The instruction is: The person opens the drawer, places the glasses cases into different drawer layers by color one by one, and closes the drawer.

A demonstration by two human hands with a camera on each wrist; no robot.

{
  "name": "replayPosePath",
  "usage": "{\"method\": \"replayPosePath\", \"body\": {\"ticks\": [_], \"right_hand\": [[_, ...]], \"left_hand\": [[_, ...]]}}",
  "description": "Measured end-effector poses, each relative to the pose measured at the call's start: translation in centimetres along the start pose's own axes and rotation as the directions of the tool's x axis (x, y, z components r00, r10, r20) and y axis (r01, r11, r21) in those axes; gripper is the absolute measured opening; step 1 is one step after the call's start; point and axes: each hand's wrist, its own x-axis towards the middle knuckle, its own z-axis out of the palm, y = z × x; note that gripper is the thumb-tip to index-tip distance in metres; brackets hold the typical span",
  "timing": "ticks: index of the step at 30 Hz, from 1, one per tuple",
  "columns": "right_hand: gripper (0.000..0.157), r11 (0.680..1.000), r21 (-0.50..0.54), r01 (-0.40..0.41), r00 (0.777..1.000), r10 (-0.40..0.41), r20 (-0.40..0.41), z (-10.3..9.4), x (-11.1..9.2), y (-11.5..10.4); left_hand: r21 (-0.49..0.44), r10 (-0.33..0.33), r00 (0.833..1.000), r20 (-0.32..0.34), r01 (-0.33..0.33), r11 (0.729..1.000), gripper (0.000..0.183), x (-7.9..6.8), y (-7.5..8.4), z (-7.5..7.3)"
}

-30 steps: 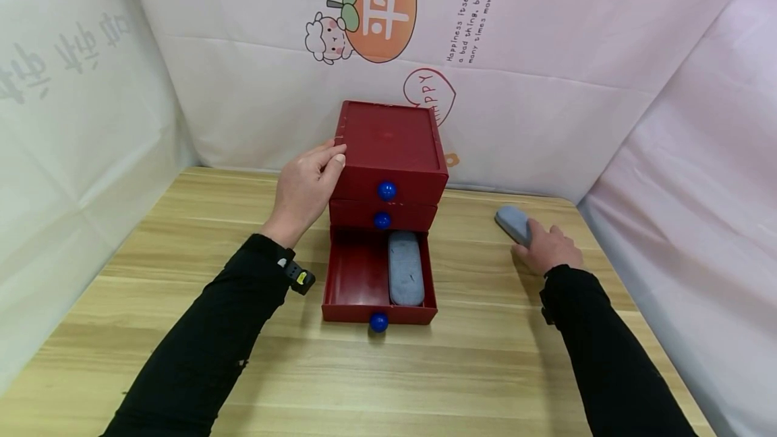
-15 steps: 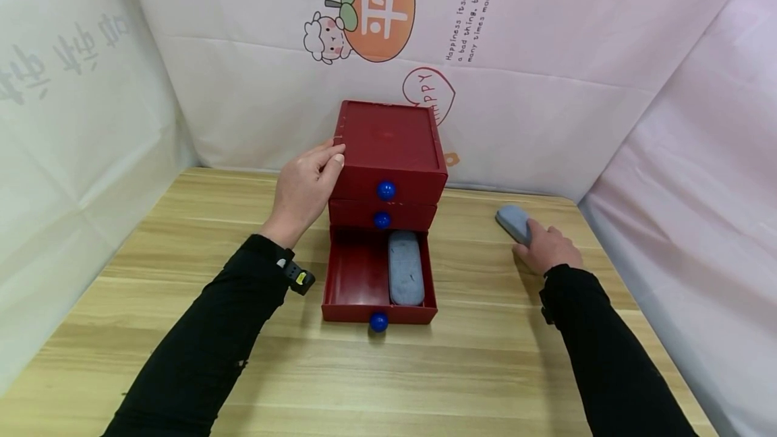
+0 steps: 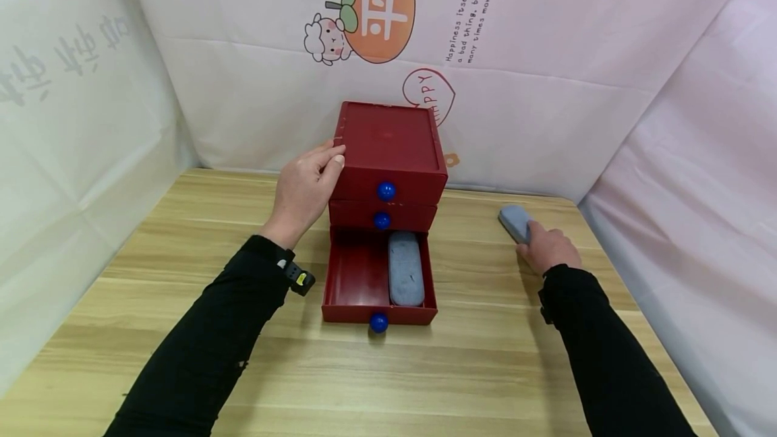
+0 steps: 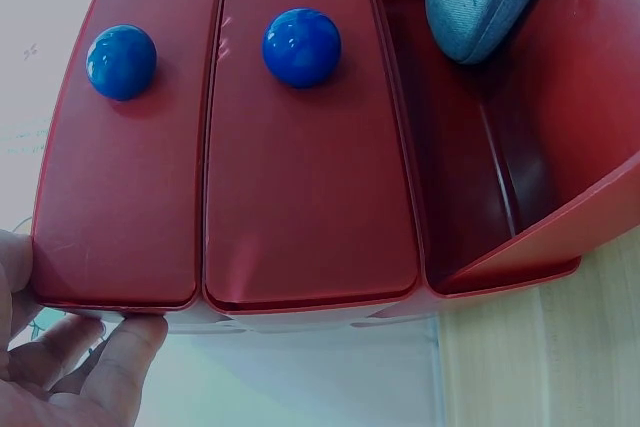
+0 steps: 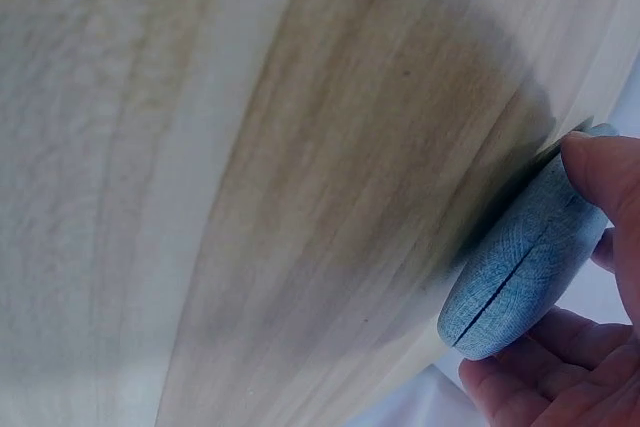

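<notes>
A red drawer cabinet (image 3: 388, 137) with blue knobs stands near the back of the table, its bottom drawer (image 3: 358, 275) pulled out. My left hand (image 3: 305, 187) holds the cabinet's upper left edge; in the left wrist view its fingertips (image 4: 135, 337) touch the side wall. One grey-blue glasses case (image 3: 405, 268) lies lengthwise along the right side of the drawer. To the right, a second grey-blue glasses case (image 3: 516, 222) is pinched in my right hand (image 3: 551, 250). In the right wrist view, the thumb and fingers lie on opposite sides of the case, whose seam shows.
The upper drawer (image 3: 358, 187) and middle drawer (image 3: 352, 214) are pushed in. Pale wooden tabletop (image 3: 473, 356) surrounds the cabinet. White printed cloth (image 3: 243, 100) hangs behind and on both sides, close to the table's back edge.
My right hand and its glasses case have shifted very slightly to the right. The left hand, the cabinet and the case in the drawer stay where they were.
</notes>
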Motion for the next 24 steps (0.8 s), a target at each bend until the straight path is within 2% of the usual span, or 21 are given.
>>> {"method": "replayPosePath", "body": {"ticks": [17, 24], "right_hand": [[0.061, 1.000, 0.004, -0.017, 1.000, 0.017, 0.010, 0.09, 0.18, 0.05], [0.066, 1.000, -0.001, -0.021, 1.000, 0.021, 0.012, 0.24, 0.42, 0.11]], "left_hand": [[-0.005, 0.004, 1.000, -0.005, -0.004, 1.000, 0.046, 0.04, 0.02, 0.02], [-0.009, 0.002, 1.000, 0.000, -0.002, 1.000, 0.046, 0.03, 0.08, -0.03]]}}
